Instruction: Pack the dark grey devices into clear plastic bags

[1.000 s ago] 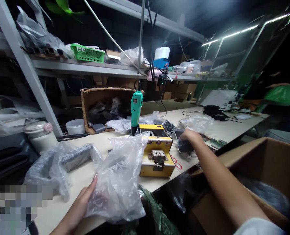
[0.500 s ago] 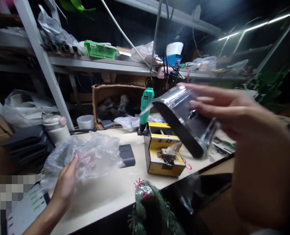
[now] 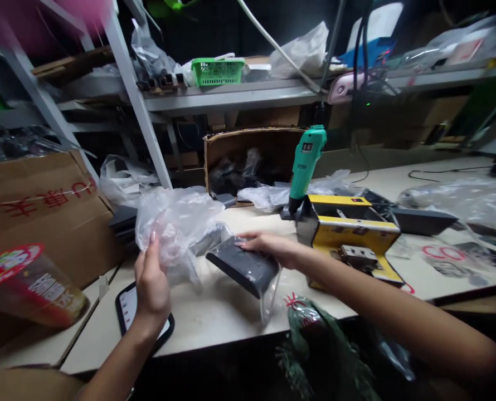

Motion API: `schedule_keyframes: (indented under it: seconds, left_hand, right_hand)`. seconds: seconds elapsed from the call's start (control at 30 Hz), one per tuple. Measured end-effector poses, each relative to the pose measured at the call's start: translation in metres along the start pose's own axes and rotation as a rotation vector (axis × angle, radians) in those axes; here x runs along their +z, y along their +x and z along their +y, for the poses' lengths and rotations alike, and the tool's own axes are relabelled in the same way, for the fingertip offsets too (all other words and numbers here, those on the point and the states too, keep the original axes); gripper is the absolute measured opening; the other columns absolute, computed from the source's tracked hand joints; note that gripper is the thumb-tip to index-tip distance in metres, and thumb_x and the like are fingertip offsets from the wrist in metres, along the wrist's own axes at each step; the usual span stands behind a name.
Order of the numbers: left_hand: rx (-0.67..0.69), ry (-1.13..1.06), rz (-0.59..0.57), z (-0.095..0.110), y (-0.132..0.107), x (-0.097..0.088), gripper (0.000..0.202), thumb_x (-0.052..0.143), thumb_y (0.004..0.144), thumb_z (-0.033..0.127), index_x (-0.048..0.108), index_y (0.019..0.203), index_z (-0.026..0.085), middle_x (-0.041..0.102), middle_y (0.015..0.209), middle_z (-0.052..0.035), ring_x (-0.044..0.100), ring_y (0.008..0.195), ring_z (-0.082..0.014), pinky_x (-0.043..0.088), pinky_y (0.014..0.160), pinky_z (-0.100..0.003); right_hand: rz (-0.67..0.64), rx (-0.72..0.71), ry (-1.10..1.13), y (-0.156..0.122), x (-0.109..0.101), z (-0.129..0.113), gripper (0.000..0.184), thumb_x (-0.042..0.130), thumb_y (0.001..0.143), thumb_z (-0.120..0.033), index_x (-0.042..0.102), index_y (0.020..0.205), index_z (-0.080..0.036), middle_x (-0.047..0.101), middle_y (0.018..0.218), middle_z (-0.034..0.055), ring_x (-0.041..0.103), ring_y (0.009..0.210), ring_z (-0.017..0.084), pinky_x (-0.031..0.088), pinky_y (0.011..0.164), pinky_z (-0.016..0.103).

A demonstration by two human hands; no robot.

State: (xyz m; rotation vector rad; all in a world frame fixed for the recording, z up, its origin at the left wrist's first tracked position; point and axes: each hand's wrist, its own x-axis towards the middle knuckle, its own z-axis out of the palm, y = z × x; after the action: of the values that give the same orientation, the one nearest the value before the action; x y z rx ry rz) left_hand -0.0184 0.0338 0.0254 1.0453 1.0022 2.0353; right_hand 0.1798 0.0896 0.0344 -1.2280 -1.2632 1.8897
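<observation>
My left hand (image 3: 151, 281) is closed on a crumpled clear plastic bag (image 3: 175, 220), held up over the pale workbench (image 3: 214, 314). My right hand (image 3: 268, 248) reaches in from the right and grips a dark grey flat part in a clear sleeve (image 3: 243, 270), tilted just above the bench and close to the bag. Another dark grey part (image 3: 208, 239) lies under the bag's edge. A phone in a black case (image 3: 131, 309) lies on the bench below my left wrist.
A yellow metal fixture (image 3: 350, 234) stands right of my hands, with a teal electric screwdriver (image 3: 304, 164) hanging behind it. An open cardboard box (image 3: 248, 159) sits at the back. A large carton (image 3: 39, 211) and a plastic cup (image 3: 26, 289) are on the left. Bagged parts (image 3: 452, 200) lie at the right.
My right hand has carried the sleeved dark part from up in front of the camera down to the bench beside the bag. My view has swung left. My left hand keeps the bag.
</observation>
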Motion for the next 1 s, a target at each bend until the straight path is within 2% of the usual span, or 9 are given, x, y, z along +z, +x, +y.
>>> schedule_keyframes:
  seconds: [0.1, 0.2, 0.33, 0.47, 0.53, 0.63, 0.73, 0.83, 1.0]
  left_hand:
    - [0.096, -0.027, 0.033, 0.009, 0.004, 0.002, 0.026, 0.054, 0.083, 0.032, 0.065, 0.104, 0.022, 0.063, 0.113, 0.0000, 0.049, 0.115, -0.0225, 0.033, 0.105, -0.038]
    - [0.121, -0.009, 0.029, 0.013, 0.005, 0.002, 0.024, 0.054, 0.083, 0.032, 0.066, 0.102, 0.024, 0.064, 0.110, 0.0025, 0.048, 0.116, -0.0217, 0.030, 0.106, -0.037]
    - [0.111, -0.006, 0.047, 0.015, 0.004, 0.001, 0.021, 0.055, 0.082, 0.033, 0.067, 0.096, 0.023, 0.066, 0.107, 0.0014, 0.050, 0.114, -0.0225, 0.034, 0.105, -0.037]
    - [0.099, -0.033, 0.060, 0.021, 0.004, 0.003, 0.020, 0.056, 0.081, 0.033, 0.068, 0.093, 0.023, 0.067, 0.103, 0.0008, 0.052, 0.111, -0.0227, 0.039, 0.100, -0.035]
    - [0.085, -0.037, 0.058, 0.023, 0.003, 0.003, 0.020, 0.055, 0.081, 0.033, 0.067, 0.094, 0.022, 0.067, 0.103, 0.0009, 0.053, 0.110, -0.0225, 0.041, 0.099, -0.035]
    - [0.087, -0.030, 0.057, 0.024, 0.003, 0.002, 0.021, 0.055, 0.081, 0.031, 0.067, 0.095, 0.022, 0.067, 0.102, 0.0012, 0.055, 0.109, -0.0216, 0.042, 0.098, -0.034]
    - [0.065, -0.011, 0.050, 0.023, 0.003, 0.001, 0.020, 0.057, 0.080, 0.029, 0.067, 0.096, 0.022, 0.067, 0.104, 0.0015, 0.053, 0.111, -0.0210, 0.040, 0.100, -0.033]
    - [-0.022, 0.004, 0.010, 0.025, 0.002, 0.002, 0.020, 0.061, 0.077, 0.028, 0.067, 0.095, 0.022, 0.067, 0.105, 0.0008, 0.053, 0.111, -0.0221, 0.041, 0.098, -0.033]
    - [-0.227, 0.006, -0.132, 0.036, -0.003, 0.008, 0.026, 0.068, 0.068, 0.026, 0.067, 0.093, 0.020, 0.070, 0.090, -0.0016, 0.062, 0.093, -0.0232, 0.050, 0.080, -0.029]
  right_hand:
    - [0.088, -0.078, -0.058, -0.012, 0.007, -0.011, 0.074, 0.060, 0.073, -0.009, 0.027, 0.137, -0.025, 0.065, 0.090, 0.0043, 0.055, 0.051, 0.008, 0.046, 0.048, 0.018]
    - [0.098, -0.038, -0.086, -0.022, 0.015, -0.011, 0.077, 0.054, 0.076, -0.010, 0.016, 0.139, -0.033, 0.064, 0.093, 0.0040, 0.051, 0.044, 0.006, 0.046, 0.045, 0.021]
    - [0.001, -0.009, -0.060, -0.018, 0.022, -0.002, 0.053, 0.049, 0.079, -0.014, 0.038, 0.129, -0.026, 0.056, 0.111, 0.0084, 0.064, 0.062, 0.014, 0.054, 0.059, 0.030]
    - [-0.086, 0.007, -0.236, 0.000, 0.028, 0.016, 0.040, 0.043, 0.080, -0.009, 0.049, 0.119, -0.013, 0.054, 0.107, 0.0129, 0.064, 0.069, 0.015, 0.055, 0.067, 0.032]
    - [-0.023, -0.178, -0.509, 0.010, 0.030, 0.026, 0.043, 0.043, 0.077, -0.007, 0.052, 0.118, -0.015, 0.051, 0.109, 0.0126, 0.063, 0.070, 0.015, 0.054, 0.068, 0.035]
    - [0.119, -0.697, -1.032, 0.023, 0.030, 0.035, 0.052, 0.050, 0.071, -0.006, 0.051, 0.122, -0.018, 0.044, 0.119, 0.0139, 0.057, 0.092, 0.022, 0.049, 0.078, 0.041]
    - [-0.043, -1.015, -1.387, 0.033, 0.029, 0.034, 0.069, 0.057, 0.064, -0.004, 0.041, 0.130, -0.017, 0.034, 0.134, 0.0153, 0.036, 0.121, 0.029, 0.039, 0.093, 0.045]
    - [-0.193, -1.029, -1.575, 0.038, 0.032, 0.028, 0.064, 0.067, 0.061, -0.012, 0.050, 0.122, -0.014, 0.048, 0.124, 0.0141, 0.037, 0.119, 0.030, 0.028, 0.099, 0.050]
    - [0.031, -0.962, -1.487, 0.037, 0.038, 0.027, 0.075, 0.081, 0.049, -0.037, 0.056, 0.116, -0.016, 0.051, 0.123, 0.0138, 0.050, 0.103, 0.030, 0.039, 0.089, 0.039]
